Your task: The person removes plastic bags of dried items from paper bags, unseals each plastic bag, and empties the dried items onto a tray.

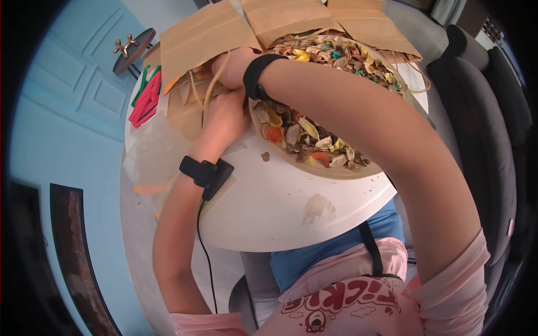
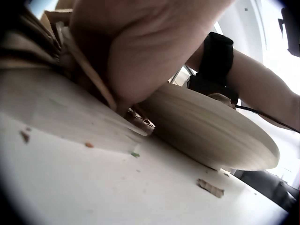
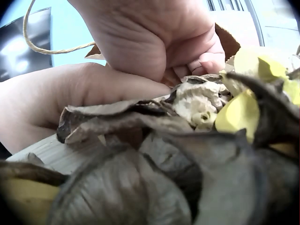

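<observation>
In the head view my right hand reaches in under the front of a brown paper bag, its forearm crossing over a round wooden tray of dried petals. My left hand is just below it, beside the bag's twisted paper handle and the tray's left rim. The right wrist view shows the right hand's fingers bent close over the petals. In the left wrist view the heel of the left hand hides its fingertips. I cannot tell what either hand holds.
Two more paper bags stand behind the tray. Pink strips and a green one lie at the table's left edge. A clear plastic bag lies left of my left arm. Petal bits and a stain mark the white table.
</observation>
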Demonstrator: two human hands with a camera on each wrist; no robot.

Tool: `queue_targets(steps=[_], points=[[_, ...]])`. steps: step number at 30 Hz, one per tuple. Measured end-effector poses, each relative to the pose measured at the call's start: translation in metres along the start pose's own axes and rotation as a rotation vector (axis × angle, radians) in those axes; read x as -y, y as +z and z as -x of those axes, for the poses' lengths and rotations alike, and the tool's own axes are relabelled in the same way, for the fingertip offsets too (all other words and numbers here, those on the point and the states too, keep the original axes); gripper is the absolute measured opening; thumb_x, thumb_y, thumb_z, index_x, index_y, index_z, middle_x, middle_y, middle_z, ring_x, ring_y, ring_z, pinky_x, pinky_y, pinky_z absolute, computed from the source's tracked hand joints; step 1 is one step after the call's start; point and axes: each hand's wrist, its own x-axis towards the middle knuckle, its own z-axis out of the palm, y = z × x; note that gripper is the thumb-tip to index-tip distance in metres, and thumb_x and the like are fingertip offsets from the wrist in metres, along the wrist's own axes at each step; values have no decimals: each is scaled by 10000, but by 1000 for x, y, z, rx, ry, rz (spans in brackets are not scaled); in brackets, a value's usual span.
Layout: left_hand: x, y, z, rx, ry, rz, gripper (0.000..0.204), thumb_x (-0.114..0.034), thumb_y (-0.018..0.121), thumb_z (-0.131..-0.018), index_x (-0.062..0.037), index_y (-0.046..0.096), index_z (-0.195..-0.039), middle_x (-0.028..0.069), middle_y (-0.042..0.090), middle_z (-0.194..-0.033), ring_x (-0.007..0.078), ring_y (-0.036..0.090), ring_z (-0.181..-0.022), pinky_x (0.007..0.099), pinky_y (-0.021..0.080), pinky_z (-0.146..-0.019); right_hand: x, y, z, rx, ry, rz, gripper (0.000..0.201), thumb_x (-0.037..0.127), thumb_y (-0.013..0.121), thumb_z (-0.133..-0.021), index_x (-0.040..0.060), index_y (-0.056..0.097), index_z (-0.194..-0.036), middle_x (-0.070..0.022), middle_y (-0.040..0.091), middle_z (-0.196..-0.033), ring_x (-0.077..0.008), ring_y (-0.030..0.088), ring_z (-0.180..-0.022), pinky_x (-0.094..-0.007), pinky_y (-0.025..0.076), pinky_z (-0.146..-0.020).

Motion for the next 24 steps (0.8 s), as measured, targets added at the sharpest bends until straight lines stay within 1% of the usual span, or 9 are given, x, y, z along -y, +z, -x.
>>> queue_targets(steps=[6, 8, 9, 11, 12, 14, 18, 20, 24], points=[[-6, -1, -2, -96, -25, 40, 152, -73, 518, -789, -43, 578, -926, 226, 615, -811, 421, 578, -806, 511, 466, -703, -2, 9, -15, 35, 24, 11, 328, 188, 501, -865, 92, 614, -1157, -119, 605, -1169, -260, 607, -1031, -370, 494, -846], [-11, -5, -3, 7, -122, 49, 160, -81, 539, -798, 27, 594, -904, 246, 600, -906, 432, 548, -887, 484, 454, -754, -1, 8, -11, -37, 41, -33, 335, 197, 510, -868, 99, 606, -1175, -105, 581, -1215, -255, 582, -1077, -361, 476, -876], [-12, -7, -3, 5, -123, 49, 160, -81, 539, -798, 27, 594, -904, 246, 600, -906, 432, 548, -887, 484, 454, -754, -1, 7, -8, -37, 40, -31, 335, 197, 510, -868, 99, 606, -1175, -105, 581, -1215, -255, 582, -1077, -361, 476, -876], [-15, -10, -2, 13, -135, 69, 172, -93, 546, -800, 31, 597, -907, 250, 602, -908, 434, 550, -890, 481, 456, -759, 3, -5, 5, -68, -18, 166, 353, 197, 506, -876, 94, 579, -1206, -113, 560, -1242, -263, 572, -1091, -364, 467, -889], [-14, -9, -2, 12, -134, 68, 172, -93, 546, -800, 31, 597, -907, 250, 602, -908, 434, 550, -890, 481, 456, -759, 5, -12, 10, -69, -18, 166, 353, 197, 506, -876, 94, 579, -1206, -113, 560, -1242, -263, 572, -1091, -364, 467, -889], [-13, -8, -2, -10, -113, 76, 185, -109, 560, -796, 32, 602, -909, 251, 605, -901, 439, 551, -881, 476, 458, -763, 6, -22, 15, 34, -132, 338, 346, 185, 492, -886, 79, 577, -1204, -126, 567, -1228, -271, 564, -1102, -364, 465, -892], [-13, -7, 1, -74, -55, 99, 194, -116, 577, -787, 27, 605, -916, 258, 604, -907, 437, 553, -882, 473, 458, -765, 1, -7, 9, 12, -92, 181, 337, 182, 502, -881, 67, 588, -1186, -132, 567, -1227, -270, 554, -1116, -372, 466, -888], [-13, -7, 0, -41, -64, 89, 229, -62, 533, -780, -47, 587, -1002, 233, 616, -858, 413, 571, -862, 497, 459, -727, -2, 1, 9, -165, -73, 31, 253, 157, 509, -822, 28, 678, -959, -142, 669, -943, -293, 625, -949, -383, 488, -841], [-15, -12, 1, -5, -99, 140, 237, -72, 529, -792, -40, 570, -1023, 238, 615, -872, 416, 569, -870, 493, 459, -732, -5, 11, -5, -183, -152, 252, 269, 172, 504, -833, 54, 672, -1007, -139, 648, -1025, -284, 594, -1018, -376, 467, -878]])
